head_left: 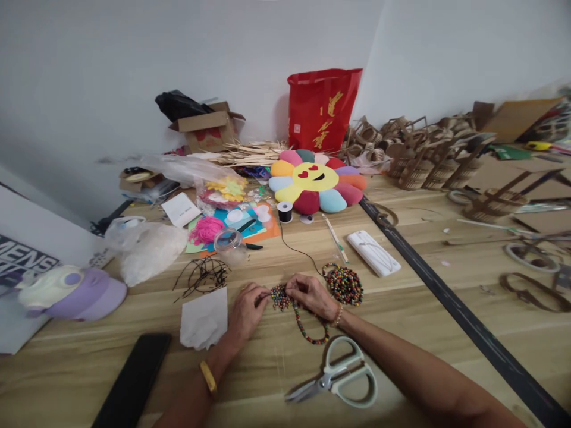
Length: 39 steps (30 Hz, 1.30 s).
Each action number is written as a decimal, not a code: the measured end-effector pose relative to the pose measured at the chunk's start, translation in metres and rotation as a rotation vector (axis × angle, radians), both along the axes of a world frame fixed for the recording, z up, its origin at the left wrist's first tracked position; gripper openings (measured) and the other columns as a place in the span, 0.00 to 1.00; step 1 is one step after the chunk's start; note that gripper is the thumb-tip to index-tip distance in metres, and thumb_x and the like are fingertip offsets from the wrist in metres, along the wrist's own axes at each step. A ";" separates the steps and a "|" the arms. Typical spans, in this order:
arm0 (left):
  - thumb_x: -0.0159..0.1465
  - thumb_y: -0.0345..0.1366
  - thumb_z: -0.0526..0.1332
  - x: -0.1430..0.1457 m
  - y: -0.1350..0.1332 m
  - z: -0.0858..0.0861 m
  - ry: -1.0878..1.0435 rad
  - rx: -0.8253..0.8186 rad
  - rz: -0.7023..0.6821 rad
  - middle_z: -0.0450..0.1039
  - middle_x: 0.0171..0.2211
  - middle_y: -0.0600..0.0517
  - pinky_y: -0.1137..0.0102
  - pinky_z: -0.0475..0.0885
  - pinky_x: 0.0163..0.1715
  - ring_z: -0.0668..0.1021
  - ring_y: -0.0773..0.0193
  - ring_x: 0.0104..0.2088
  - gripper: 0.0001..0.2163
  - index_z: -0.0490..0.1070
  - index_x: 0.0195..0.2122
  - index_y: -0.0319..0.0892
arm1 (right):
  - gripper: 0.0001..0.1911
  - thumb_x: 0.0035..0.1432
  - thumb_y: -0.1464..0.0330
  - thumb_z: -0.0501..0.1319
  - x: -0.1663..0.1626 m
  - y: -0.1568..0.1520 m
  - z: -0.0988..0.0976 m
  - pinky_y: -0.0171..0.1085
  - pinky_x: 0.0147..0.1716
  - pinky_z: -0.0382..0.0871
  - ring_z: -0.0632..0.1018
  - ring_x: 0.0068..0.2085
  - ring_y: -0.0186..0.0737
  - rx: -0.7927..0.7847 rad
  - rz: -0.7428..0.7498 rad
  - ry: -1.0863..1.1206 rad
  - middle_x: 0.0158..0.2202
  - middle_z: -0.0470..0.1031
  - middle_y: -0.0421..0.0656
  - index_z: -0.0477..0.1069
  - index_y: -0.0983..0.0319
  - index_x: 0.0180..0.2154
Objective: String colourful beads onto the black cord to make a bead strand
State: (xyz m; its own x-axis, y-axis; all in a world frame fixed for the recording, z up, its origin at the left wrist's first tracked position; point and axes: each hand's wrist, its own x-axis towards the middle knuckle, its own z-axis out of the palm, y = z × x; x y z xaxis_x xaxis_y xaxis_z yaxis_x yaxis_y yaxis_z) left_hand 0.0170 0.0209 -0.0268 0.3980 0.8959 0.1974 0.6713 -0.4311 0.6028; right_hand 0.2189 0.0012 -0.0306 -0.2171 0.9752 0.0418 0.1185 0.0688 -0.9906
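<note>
My left hand [248,309] rests at the left edge of a small heap of loose coloured beads [281,299], thumb and forefinger pinched together; whatever is between them is too small to make out. Over the heap's right side, my right hand [312,295] pinches one end of a beaded string [307,337]. This string curves in a loop on the table below the hand. A coiled pile of strung multicoloured beads [348,284] lies just beyond my right wrist. Black cord from a spool [284,212] runs down toward that pile.
Open-bladed scissors [330,377] lie near my right forearm. Left are crumpled white paper [204,319], a black phone [134,380], black cord pieces [203,276] and a purple cap [84,294]. Behind stand a flower cushion [316,176], white power bank [373,252] and red bag [323,110].
</note>
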 end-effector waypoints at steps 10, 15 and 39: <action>0.55 0.27 0.61 0.000 0.000 0.001 -0.035 -0.001 0.007 0.73 0.28 0.51 0.68 0.69 0.34 0.75 0.61 0.30 0.05 0.75 0.30 0.42 | 0.09 0.56 0.63 0.59 0.002 -0.001 0.000 0.29 0.20 0.61 0.66 0.21 0.31 0.059 0.031 -0.053 0.21 0.66 0.37 0.68 0.62 0.28; 0.56 0.27 0.60 -0.001 0.000 0.000 -0.031 -0.030 0.002 0.73 0.29 0.49 0.68 0.69 0.33 0.75 0.61 0.30 0.05 0.75 0.31 0.40 | 0.09 0.56 0.63 0.59 0.003 -0.002 0.000 0.29 0.21 0.62 0.67 0.22 0.31 0.082 0.049 -0.061 0.22 0.67 0.37 0.68 0.62 0.29; 0.57 0.29 0.60 -0.004 0.001 -0.001 -0.106 -0.020 -0.004 0.73 0.27 0.50 0.71 0.69 0.32 0.74 0.64 0.29 0.05 0.75 0.30 0.40 | 0.16 0.50 0.55 0.63 0.001 0.000 0.006 0.28 0.15 0.52 0.60 0.17 0.28 -0.032 0.018 0.145 0.18 0.63 0.34 0.69 0.62 0.29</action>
